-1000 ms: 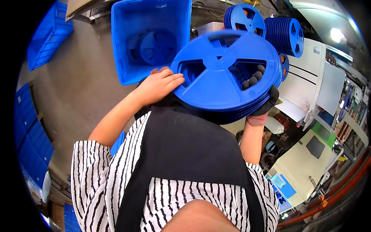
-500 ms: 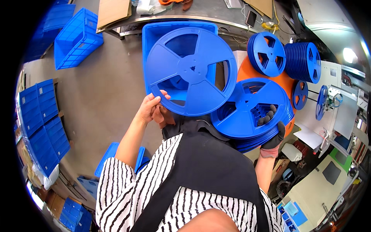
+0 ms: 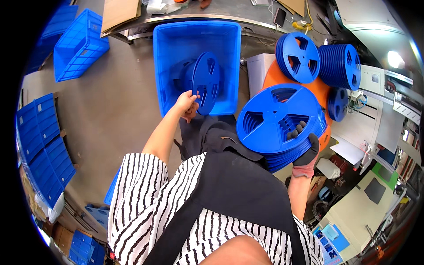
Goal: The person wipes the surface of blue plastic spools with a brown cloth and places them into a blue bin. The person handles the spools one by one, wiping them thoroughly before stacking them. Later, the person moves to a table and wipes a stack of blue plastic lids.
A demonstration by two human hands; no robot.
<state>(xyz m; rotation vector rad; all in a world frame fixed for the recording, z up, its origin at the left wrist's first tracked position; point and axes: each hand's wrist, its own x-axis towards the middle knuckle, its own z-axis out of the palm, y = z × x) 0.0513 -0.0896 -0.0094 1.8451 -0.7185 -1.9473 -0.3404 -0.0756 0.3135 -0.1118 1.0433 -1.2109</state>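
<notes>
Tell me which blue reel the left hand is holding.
The single, steeply tilted reel in the left hand, seen against the open blue bin. The gloved right hand holds a whole stack; neither hand touches the other reels.

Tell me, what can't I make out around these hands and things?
All in the head view:
Right hand: partly hidden by the stack.
Stack: the top reel hides most of those below, so no sure count.
Bin: the held reel partly hides the reels inside.
Table: cut off by the top edge.
Phone: screen too small to read.
</notes>
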